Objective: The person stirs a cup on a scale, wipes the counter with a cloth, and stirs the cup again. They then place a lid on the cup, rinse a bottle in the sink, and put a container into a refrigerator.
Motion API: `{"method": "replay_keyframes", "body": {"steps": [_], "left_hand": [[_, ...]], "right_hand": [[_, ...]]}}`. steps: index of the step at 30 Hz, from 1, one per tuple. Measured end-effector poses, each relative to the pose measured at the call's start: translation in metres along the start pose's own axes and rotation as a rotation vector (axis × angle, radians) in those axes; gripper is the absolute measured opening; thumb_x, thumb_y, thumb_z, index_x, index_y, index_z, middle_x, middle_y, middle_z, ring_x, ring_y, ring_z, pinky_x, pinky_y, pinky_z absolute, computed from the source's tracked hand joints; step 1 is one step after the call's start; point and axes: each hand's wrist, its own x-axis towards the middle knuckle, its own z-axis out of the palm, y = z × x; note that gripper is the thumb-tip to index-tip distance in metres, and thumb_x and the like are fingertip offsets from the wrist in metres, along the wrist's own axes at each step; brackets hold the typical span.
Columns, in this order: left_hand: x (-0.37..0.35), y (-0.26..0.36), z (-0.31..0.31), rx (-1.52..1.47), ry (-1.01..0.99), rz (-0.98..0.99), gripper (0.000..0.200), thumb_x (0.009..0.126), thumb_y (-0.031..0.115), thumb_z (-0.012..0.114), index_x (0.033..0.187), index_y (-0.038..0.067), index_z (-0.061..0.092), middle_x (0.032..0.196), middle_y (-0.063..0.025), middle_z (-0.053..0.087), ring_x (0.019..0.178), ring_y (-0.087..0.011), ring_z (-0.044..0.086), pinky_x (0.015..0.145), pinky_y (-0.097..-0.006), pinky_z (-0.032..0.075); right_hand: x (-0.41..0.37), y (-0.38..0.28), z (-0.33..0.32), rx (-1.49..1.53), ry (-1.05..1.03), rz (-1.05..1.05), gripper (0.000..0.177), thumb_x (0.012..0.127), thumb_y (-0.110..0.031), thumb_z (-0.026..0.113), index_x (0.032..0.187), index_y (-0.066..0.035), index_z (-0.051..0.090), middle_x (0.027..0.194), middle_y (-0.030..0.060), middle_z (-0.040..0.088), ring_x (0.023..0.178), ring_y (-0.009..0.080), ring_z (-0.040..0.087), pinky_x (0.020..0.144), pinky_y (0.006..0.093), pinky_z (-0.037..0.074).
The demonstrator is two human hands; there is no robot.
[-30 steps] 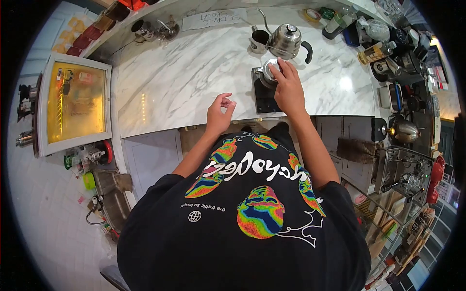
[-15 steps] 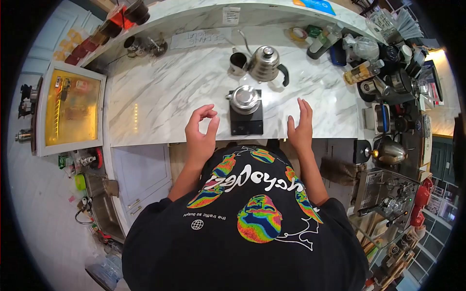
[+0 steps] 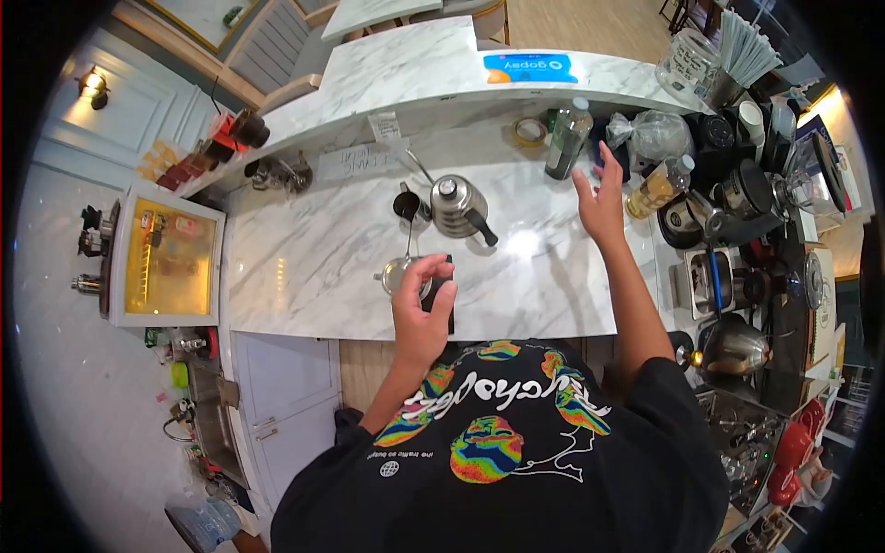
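Note:
My left hand (image 3: 425, 309) is raised over the scale (image 3: 450, 318) at the counter's front, its fingers curved with a gap to the thumb, and it holds nothing. It partly hides the glass server (image 3: 394, 276) with its lid. My right hand (image 3: 601, 196) is lifted with fingers spread and empty, nearest to the dark green bottle (image 3: 568, 140) and the bottle of yellow liquid (image 3: 659, 187). Between my hands and further back stands the steel gooseneck kettle (image 3: 458, 205), beside a small metal pitcher (image 3: 407, 205).
A tape roll (image 3: 529, 133) and a paper sign (image 3: 358, 163) lie along the back. A lit glass-front cabinet (image 3: 166, 262) stands at the left. Cups, a steel container (image 3: 709, 281) and a rounded kettle (image 3: 735, 349) crowd the right side.
My view has shifted. My right hand has moved forward and right, towards the bottles. My left hand is now over the scale instead of to its left.

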Motion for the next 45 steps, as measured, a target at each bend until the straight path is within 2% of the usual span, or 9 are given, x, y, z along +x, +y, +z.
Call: {"method": "replay_keyframes", "body": {"steps": [6,14,18,23,26,29,32,36,45], "left_hand": [[-0.009,-0.009,0.037,0.019,0.105,-0.116,0.036,0.097,0.011,0.068,0.131,0.002,0.062,0.118,-0.0095,0.069,0.112,-0.0187,0.064,0.102,-0.0352,0.046],[-0.012,-0.006,0.066,0.057,0.128,-0.239,0.033,0.096,0.013,0.07,0.128,0.004,0.064,0.119,-0.0086,0.071,0.113,-0.0183,0.065,0.1,-0.035,0.046],[-0.005,-0.011,0.08,0.056,0.05,-0.268,0.035,0.098,0.013,0.068,0.131,0.001,0.062,0.122,-0.0096,0.067,0.116,-0.0185,0.062,0.1,-0.0343,0.046],[0.003,0.002,0.089,0.128,0.042,-0.228,0.036,0.095,0.015,0.071,0.128,0.004,0.064,0.126,-0.0088,0.068,0.119,-0.0196,0.062,0.1,-0.0359,0.046],[0.0,-0.005,0.092,0.128,0.037,-0.267,0.046,0.1,0.018,0.067,0.142,0.006,0.054,0.131,-0.0104,0.064,0.122,-0.0211,0.06,0.1,-0.0363,0.046],[0.0,-0.007,0.094,-0.183,0.186,-0.547,0.056,0.107,0.03,0.057,0.155,0.008,0.037,0.137,-0.0117,0.06,0.125,-0.0226,0.058,0.099,-0.0382,0.047],[-0.01,-0.014,0.08,-0.396,0.104,-0.747,0.062,0.112,0.043,0.044,0.161,0.009,0.026,0.141,-0.0123,0.056,0.125,-0.0231,0.057,0.098,-0.04,0.048],[-0.032,-0.007,0.07,-0.607,0.219,-0.718,0.041,0.116,0.038,0.039,0.144,0.011,0.05,0.133,-0.003,0.063,0.122,-0.0151,0.059,0.1,-0.0386,0.048],[-0.092,0.003,0.03,-0.802,0.482,-0.627,0.029,0.114,0.03,0.045,0.129,0.008,0.055,0.127,-0.0064,0.066,0.115,-0.016,0.063,0.1,-0.0373,0.048]], "right_hand": [[0.108,0.027,0.013,-0.062,-0.042,-0.191,0.057,0.099,-0.032,0.069,0.144,0.0,0.053,0.141,0.0243,0.056,0.127,0.0412,0.058,0.11,0.0454,0.045],[0.137,0.045,0.028,0.055,-0.16,-0.136,0.04,0.1,-0.033,0.068,0.122,0.001,0.065,0.118,0.0245,0.069,0.111,0.0436,0.066,0.095,0.0477,0.051],[0.121,0.045,0.015,0.147,-0.109,-0.034,0.038,0.101,-0.031,0.069,0.121,0.002,0.066,0.113,0.0222,0.071,0.104,0.0393,0.068,0.091,0.0439,0.052],[0.107,0.027,-0.017,0.649,-0.15,0.275,0.037,0.107,-0.032,0.064,0.12,0.003,0.069,0.11,0.0084,0.073,0.098,0.0145,0.07,0.086,0.0305,0.054],[0.095,-0.027,-0.045,0.819,-0.214,0.28,0.036,0.108,-0.033,0.063,0.12,0.0,0.07,0.113,0.0087,0.073,0.102,0.0173,0.071,0.087,0.0299,0.055],[0.084,-0.07,-0.068,0.88,-0.349,0.34,0.037,0.11,-0.032,0.058,0.124,0.001,0.067,0.12,0.0123,0.073,0.109,0.0227,0.072,0.091,0.0363,0.059],[0.065,-0.105,-0.072,0.927,-0.462,0.349,0.039,0.113,-0.031,0.052,0.127,0.003,0.065,0.127,0.0165,0.07,0.116,0.0282,0.071,0.092,0.0401,0.061],[0.034,-0.13,-0.059,1.036,-0.606,0.231,0.038,0.113,-0.03,0.049,0.127,0.003,0.062,0.134,0.0196,0.066,0.122,0.0324,0.068,0.103,0.0436,0.055],[-0.021,-0.182,-0.015,1.046,-0.941,-0.01,0.046,0.11,-0.038,0.054,0.127,0.005,0.056,0.141,0.0276,0.056,0.131,0.0433,0.06,0.113,0.0527,0.043]]}}
